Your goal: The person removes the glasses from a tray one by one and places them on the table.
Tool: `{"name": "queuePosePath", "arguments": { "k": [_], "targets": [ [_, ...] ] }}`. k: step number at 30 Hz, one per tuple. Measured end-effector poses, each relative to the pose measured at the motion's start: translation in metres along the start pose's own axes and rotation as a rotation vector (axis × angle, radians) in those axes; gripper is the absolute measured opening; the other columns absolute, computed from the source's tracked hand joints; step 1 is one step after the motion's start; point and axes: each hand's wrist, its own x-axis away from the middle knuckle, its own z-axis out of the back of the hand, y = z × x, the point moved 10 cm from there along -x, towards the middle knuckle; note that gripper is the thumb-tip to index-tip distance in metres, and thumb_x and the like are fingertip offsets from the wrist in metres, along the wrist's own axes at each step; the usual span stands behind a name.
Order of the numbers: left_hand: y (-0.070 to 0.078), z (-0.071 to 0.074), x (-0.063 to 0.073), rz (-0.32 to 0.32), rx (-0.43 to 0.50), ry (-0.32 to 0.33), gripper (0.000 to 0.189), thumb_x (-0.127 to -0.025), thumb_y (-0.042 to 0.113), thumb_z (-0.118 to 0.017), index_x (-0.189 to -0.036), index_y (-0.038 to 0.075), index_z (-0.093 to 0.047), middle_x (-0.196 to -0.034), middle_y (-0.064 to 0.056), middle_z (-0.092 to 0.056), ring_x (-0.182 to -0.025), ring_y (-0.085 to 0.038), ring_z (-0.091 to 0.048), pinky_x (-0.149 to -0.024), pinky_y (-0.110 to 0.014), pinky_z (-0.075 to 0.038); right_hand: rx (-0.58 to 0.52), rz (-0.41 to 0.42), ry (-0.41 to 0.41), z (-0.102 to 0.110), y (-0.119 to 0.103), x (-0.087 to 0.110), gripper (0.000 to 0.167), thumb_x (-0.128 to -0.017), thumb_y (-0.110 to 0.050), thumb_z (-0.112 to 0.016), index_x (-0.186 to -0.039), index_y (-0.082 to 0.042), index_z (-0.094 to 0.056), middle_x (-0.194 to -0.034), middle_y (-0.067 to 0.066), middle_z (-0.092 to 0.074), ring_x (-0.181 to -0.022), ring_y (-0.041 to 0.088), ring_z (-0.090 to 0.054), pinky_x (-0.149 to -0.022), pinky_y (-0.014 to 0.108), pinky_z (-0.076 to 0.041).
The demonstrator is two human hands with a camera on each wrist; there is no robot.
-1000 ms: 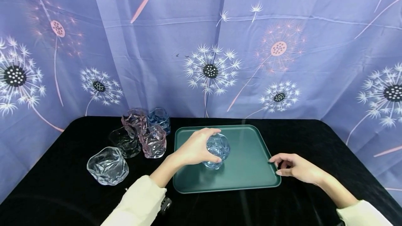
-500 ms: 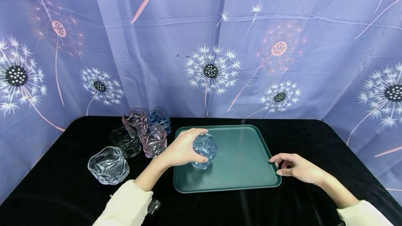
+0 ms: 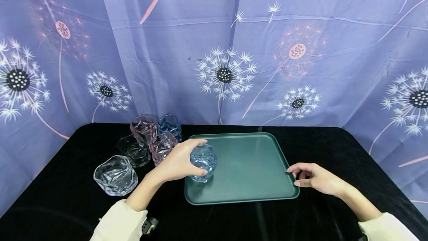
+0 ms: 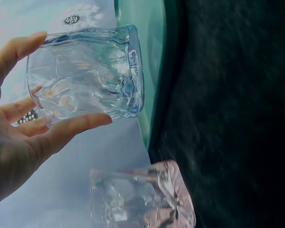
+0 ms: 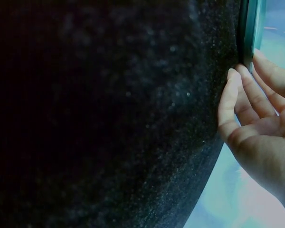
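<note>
My left hand (image 3: 178, 162) grips a clear blue drinking glass (image 3: 204, 162), thumb on its near side and fingers on its far side. The glass is over the left part of a green rectangular tray (image 3: 247, 166); whether its base touches the tray cannot be told. Seen from the left wrist, the blue glass (image 4: 85, 73) has wavy walls, with nothing visible inside. At the tray's right rim, my right hand (image 3: 315, 178) holds the edge between bent finger and thumb. The right wrist view shows fingertips (image 5: 241, 69) at the tray's edge (image 5: 249, 28).
Left of the tray stand several wavy glasses: a clear one (image 3: 115, 176), a dark clear one (image 3: 134, 151), a pink one (image 3: 162, 146), another pink one behind (image 3: 143, 125), and a blue one (image 3: 169, 125). Black cloth (image 3: 227, 222) covers the table; a dandelion-patterned curtain (image 3: 187, 47) hangs behind.
My left hand has moved left with the blue glass, from near the tray's middle to its left side. The right hand and the tray have stayed put.
</note>
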Motion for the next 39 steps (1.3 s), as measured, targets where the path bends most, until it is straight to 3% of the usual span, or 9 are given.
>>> {"name": "queuePosePath", "arguments": {
  "k": [18, 29, 39],
  "targets": [
    [-0.028, 0.03, 0.034, 0.079, -0.082, 0.016, 0.072, -0.066, 0.025, -0.08, -0.129, 0.008, -0.05, -0.125, -0.009, -0.053, -0.109, -0.03, -0.051, -0.086, -0.048, -0.043, -0.005, 0.008, -0.007, 0.0, -0.001, 0.0, 0.032, -0.086, -0.006, -0.06, -0.115, 0.007, -0.053, -0.093, 0.015, -0.052, -0.069, 0.01, -0.05, -0.057, 0.026, -0.046],
    [-0.031, 0.046, 0.054, 0.059, -0.125, 0.043, 0.073, -0.066, 0.026, -0.081, -0.129, 0.007, -0.049, -0.125, -0.01, -0.053, -0.108, -0.03, -0.052, -0.084, -0.049, -0.044, -0.008, 0.01, -0.007, 0.0, -0.001, 0.001, 0.032, -0.086, -0.005, -0.06, -0.114, 0.008, -0.053, -0.092, 0.016, -0.052, -0.069, 0.01, -0.05, -0.057, 0.026, -0.046],
    [-0.038, 0.054, 0.072, 0.093, -0.145, 0.082, 0.073, -0.063, 0.024, -0.081, -0.127, 0.007, -0.05, -0.125, -0.01, -0.053, -0.11, -0.03, -0.051, -0.086, -0.05, -0.043, -0.01, -0.002, -0.007, -0.001, -0.001, 0.0, 0.032, -0.086, -0.005, -0.06, -0.115, 0.008, -0.053, -0.092, 0.015, -0.052, -0.069, 0.01, -0.05, -0.057, 0.025, -0.045]
  ]
}}
